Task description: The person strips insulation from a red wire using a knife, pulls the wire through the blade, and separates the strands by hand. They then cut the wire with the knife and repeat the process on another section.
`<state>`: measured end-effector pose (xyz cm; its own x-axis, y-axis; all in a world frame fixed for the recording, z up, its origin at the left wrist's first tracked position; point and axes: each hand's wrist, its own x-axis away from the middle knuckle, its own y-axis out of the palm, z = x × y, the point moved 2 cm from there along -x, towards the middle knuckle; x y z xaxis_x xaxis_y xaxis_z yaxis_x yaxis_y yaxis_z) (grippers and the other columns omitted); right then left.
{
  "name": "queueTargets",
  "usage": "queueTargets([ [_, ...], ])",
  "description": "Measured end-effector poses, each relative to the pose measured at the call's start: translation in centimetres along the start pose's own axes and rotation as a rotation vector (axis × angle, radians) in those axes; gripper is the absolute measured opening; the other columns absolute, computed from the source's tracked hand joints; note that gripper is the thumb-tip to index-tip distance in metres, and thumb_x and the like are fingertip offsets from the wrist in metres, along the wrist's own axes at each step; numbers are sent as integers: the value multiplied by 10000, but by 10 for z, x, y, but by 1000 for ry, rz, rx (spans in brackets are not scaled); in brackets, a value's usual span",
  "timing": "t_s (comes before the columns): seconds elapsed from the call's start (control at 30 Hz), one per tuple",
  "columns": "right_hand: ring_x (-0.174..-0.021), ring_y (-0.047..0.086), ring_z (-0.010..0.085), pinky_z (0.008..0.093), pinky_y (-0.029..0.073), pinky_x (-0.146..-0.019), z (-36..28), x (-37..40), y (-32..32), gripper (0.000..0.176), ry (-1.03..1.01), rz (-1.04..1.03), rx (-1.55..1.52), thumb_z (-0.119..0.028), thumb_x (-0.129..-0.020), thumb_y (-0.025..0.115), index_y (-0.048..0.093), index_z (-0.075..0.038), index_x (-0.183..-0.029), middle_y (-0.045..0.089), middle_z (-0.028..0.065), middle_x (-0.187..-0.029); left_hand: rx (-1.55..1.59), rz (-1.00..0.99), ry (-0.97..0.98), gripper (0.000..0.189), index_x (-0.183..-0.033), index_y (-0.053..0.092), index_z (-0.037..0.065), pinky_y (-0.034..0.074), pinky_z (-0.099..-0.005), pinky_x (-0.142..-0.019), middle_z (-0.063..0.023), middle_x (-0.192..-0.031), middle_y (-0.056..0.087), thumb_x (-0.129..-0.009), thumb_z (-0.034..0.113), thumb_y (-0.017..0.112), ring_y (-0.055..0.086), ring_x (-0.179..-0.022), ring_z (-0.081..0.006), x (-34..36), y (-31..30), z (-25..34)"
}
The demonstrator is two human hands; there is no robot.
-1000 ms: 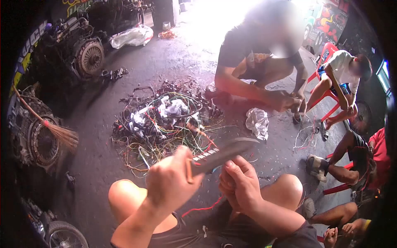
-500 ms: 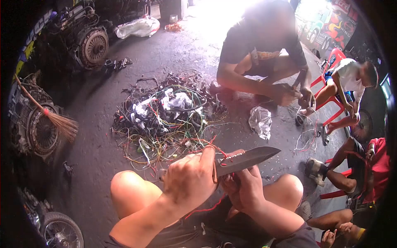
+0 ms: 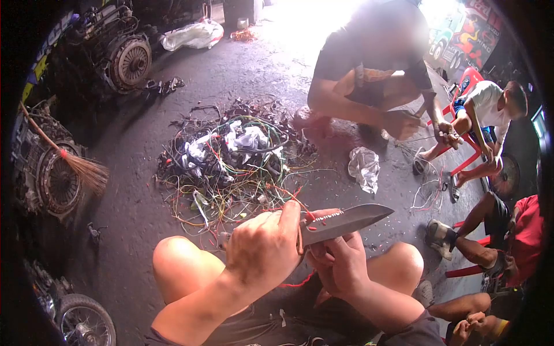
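Two hands pressed together in the lower middle of the frame, above bare knees. Grips a knife (image 3: pixel 346 220) with the left hand (image 3: pixel 262 251), fist clamped round the handle, serrated blade pointing toward the right edge, tip free in the air. Curls the right hand (image 3: pixel 340 266) shut just under the blade, touching the left, fingers closed on a red wire (image 3: pixel 293 283) that trails out below between the knees. Faces a tangled pile of wires (image 3: pixel 231 164) in the centre, on the dark floor (image 3: pixel 144 190), white scraps mixed in. Shows a crumpled white rag (image 3: pixel 363 167) right of the pile, apart from it. Shows a broom (image 3: pixel 81 170) at the left edge, against engine parts. Finds another person (image 3: pixel 369 63) crouched in the upper middle, hands on thin wires, and more people by a red chair (image 3: pixel 467 81) along the right edge.
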<state>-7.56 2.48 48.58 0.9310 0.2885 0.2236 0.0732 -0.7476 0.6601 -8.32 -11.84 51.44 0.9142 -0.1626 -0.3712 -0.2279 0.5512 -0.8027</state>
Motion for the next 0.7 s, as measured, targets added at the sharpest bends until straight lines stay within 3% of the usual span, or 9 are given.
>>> queueTargets([
  [0.07, -635, 477, 37, 187, 331, -524, 2, 0, -7, 239, -7, -81, -93, -130, -1003, 579, 586, -15, -1212, 633, 7, -888, -5, 7, 2, 196, -939, 582, 63, 523, -420, -542, -125, -656, 615, -811, 147, 704, 658, -605, -313, 0, 0, 0],
  [0.17, -534, 376, 30, 206, 304, -476, 1, 1, 4, 255, -36, 100, 60, -189, -995, 595, 579, -21, -1186, 515, -15, -703, -28, 11, 16, 154, -932, 583, 59, 530, -402, -544, -111, -668, 626, -830, 135, 671, 663, -617, -290, -1, -1, 0],
  [0.23, -550, 379, 28, 206, 304, -478, 1, 2, 6, 248, -38, 149, 87, -183, -986, 612, 590, -20, -1172, 505, -28, -699, -65, -3, 30, 79, -921, 585, 46, 548, -370, -556, -84, -693, 651, -880, 113, 597, 675, -647, -248, -2, -4, 1],
  [0.37, -556, 376, 29, 203, 301, -487, 5, 4, 0, 237, -85, 117, 95, -184, -975, 635, 613, -30, -1153, 493, -38, -691, -89, 28, 40, 69, -898, 591, 61, 535, -366, -544, -74, -667, 634, -892, 129, 599, 663, -622, -241, -2, 0, -3],
  [0.7, -567, 383, 36, 201, 294, -471, -3, 4, 0, 80, 28, 78, 2, -133, -1002, 573, 597, -56, -1006, 469, -53, -709, -183, 128, 84, 63, -858, 584, 90, 530, -377, -542, -52, -645, 615, -882, 147, 599, 650, -596, -228, -11, 1, -14],
])
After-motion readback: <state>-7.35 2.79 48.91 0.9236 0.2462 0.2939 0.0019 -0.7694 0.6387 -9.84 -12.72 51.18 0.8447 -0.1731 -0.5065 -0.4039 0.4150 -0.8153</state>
